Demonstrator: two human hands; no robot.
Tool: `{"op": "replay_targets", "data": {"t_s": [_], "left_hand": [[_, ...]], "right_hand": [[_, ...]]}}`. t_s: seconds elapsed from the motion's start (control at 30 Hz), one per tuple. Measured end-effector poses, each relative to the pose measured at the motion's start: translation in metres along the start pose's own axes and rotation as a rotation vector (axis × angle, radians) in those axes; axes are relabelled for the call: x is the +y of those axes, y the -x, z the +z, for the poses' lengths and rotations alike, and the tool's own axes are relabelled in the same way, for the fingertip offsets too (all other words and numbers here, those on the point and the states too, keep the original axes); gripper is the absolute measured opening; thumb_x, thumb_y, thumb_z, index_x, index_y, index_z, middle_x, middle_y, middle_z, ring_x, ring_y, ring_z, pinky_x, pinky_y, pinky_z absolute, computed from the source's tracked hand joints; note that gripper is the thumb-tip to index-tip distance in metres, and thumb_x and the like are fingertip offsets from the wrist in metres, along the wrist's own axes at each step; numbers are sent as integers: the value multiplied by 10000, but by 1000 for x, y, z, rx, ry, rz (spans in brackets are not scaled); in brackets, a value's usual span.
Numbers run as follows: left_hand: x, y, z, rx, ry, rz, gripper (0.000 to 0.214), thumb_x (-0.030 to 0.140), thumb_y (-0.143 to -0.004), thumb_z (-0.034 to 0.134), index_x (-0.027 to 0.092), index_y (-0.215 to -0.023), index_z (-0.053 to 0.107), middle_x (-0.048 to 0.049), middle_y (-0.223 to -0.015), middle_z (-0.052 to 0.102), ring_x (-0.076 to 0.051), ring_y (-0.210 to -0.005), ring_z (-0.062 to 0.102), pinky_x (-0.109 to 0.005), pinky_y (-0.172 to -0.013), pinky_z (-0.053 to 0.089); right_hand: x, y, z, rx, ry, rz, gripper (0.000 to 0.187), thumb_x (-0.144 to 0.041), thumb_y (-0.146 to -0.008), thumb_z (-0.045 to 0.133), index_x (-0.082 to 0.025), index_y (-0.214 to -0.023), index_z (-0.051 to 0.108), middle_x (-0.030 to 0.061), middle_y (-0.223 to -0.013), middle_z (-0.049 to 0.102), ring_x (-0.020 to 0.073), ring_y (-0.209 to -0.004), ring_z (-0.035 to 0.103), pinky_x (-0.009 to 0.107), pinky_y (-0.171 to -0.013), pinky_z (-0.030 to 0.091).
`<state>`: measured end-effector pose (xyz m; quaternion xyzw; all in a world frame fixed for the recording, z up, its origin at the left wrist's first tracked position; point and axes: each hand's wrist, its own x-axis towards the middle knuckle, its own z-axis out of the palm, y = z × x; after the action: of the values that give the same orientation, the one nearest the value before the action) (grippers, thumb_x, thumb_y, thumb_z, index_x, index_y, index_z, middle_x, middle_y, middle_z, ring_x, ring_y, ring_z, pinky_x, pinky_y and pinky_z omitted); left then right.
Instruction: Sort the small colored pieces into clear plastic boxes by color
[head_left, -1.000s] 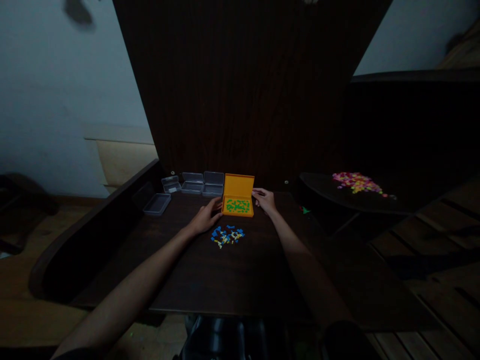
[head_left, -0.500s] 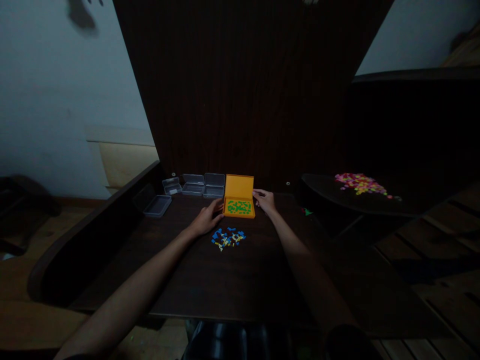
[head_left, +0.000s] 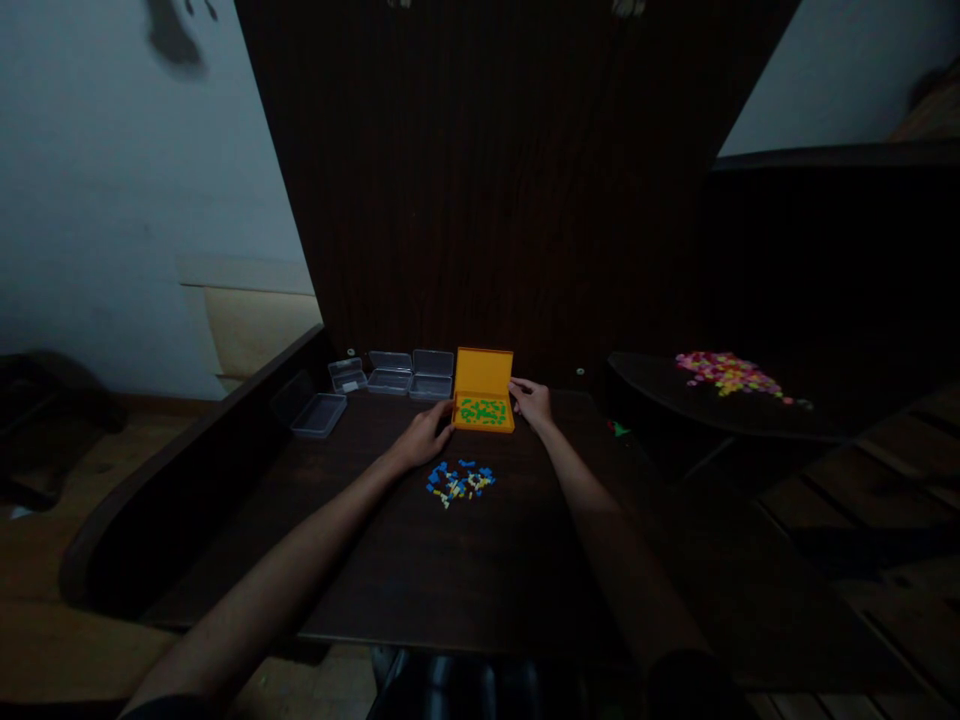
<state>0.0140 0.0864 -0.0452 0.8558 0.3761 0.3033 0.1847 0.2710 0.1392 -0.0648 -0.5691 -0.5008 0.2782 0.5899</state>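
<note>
An orange-yellow plastic box point(head_left: 484, 366) stands with its lid raised near the back of the dark table, small green pieces point(head_left: 483, 411) spread across its base. My left hand point(head_left: 426, 436) grips the box's left front side, with the thumb toward me. On the opposite side, my right hand point(head_left: 532, 404) has its fingers closed at the right edge, by the hinge between lid and base. In front of the box lies a loose pile of small blue, yellow and whitish pieces point(head_left: 460, 482), touched by neither hand.
Several clear plastic boxes point(head_left: 390, 382) with raised lids line the back left, one larger clear box point(head_left: 321, 415) nearer me. A raised side board point(head_left: 195, 455) bounds the left. Pink and yellow pieces point(head_left: 731, 374) lie on a dark ledge at right; a green piece point(head_left: 618, 428) is near it.
The view has shifted slightly. My left hand has slid a little down and toward me along the box's left side; my right hand stays at the right edge.
</note>
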Motion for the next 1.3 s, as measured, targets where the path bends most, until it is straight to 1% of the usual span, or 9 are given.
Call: {"op": "replay_targets", "data": {"t_s": [0.13, 0.33, 0.5, 0.73, 0.8, 0.9, 1.0, 1.13, 1.3], "left_hand": [[-1, 1, 0, 18, -34, -12, 417, 274, -877, 465, 145, -1274, 450, -123, -1273, 601, -228, -1192, 570, -404, -1048, 456], [-7, -1, -3, 134, -173, 1, 390, 219, -871, 431, 127, -1242, 509, -132, -1370, 509, -274, -1377, 328, -483, -1149, 304], [-19, -10, -7, 192, -337, -5, 478, 147, -817, 452, 126, -1294, 484, -145, -1422, 458, -315, -1390, 294, -527, -1126, 298], [-17, -17, -10, 194, -419, -47, 407, 142, -802, 452, 136, -1187, 584, -173, -1226, 618, -360, -1346, 334, -577, -1093, 237], [-16, -17, -12, 179, -477, -63, 383, 150, -820, 435, 125, -1166, 597, -179, -1165, 643, -365, -1304, 375, -557, -1066, 270], [-16, -17, -13, 168, -502, -78, 361, 162, -837, 425, 120, -1142, 612, -187, -1124, 650, -370, -1234, 425, -539, -1008, 323], [-19, -17, -14, 162, -508, -93, 345, 167, -844, 423, 131, -1122, 623, -186, -1114, 644, -369, -1180, 447, -536, -960, 345], [-20, -17, -15, 143, -513, -107, 323, 147, -836, 426, 162, -1073, 645, -166, -1086, 650, -363, -1110, 472, -532, -904, 360], [-18, -15, -16, 103, -517, -92, 331, 104, -827, 414, 191, -1045, 648, -138, -1074, 654, -328, -1069, 501, -508, -896, 362]], "right_hand": [[-2, 2, -2, 12, 10, 14, 350, -352, -712, 620, -98, -932, 716, 69, -709, 713, 59, -334, 467, 181, -336, 343], [-6, 10, -7, 25, 12, 35, 334, -378, -738, 595, -115, -924, 683, 71, -794, 714, 44, -347, 468, 164, -323, 330], [-10, 20, -11, 20, 25, 25, 375, -463, -745, 580, -126, -893, 656, 61, -789, 692, 41, -350, 457, 166, -325, 324], [-15, 45, -21, 4, 75, -37, 463, -548, -800, 466, -129, -891, 642, 51, -781, 657, 55, -372, 456, 184, -349, 315], [-19, 56, -25, -7, 98, -75, 439, -526, -816, 462, -134, -874, 651, 46, -766, 647, 77, -423, 484, 201, -405, 368], [-28, 75, -30, -7, 134, -160, 363, -472, -834, 480, -158, -802, 660, 57, -821, 649, 145, -689, 591, 239, -612, 461], [-38, 93, -31, -31, 177, -225, 317, -429, -844, 505, -172, -744, 660, 51, -795, 624, 174, -796, 579, 271, -726, 456], [-50, 113, -23, -204, 311, -433, 331, -390, -907, 459, -171, -764, 662, 61, -797, 593, 180, -794, 559, 306, -758, 459], [-64, 131, -8, -565, 488, -648, 338, -408, -915, 491, -161, -1078, 655, 113, -1094, 595, 215, -1077, 518, 377, -975, 406]]}}
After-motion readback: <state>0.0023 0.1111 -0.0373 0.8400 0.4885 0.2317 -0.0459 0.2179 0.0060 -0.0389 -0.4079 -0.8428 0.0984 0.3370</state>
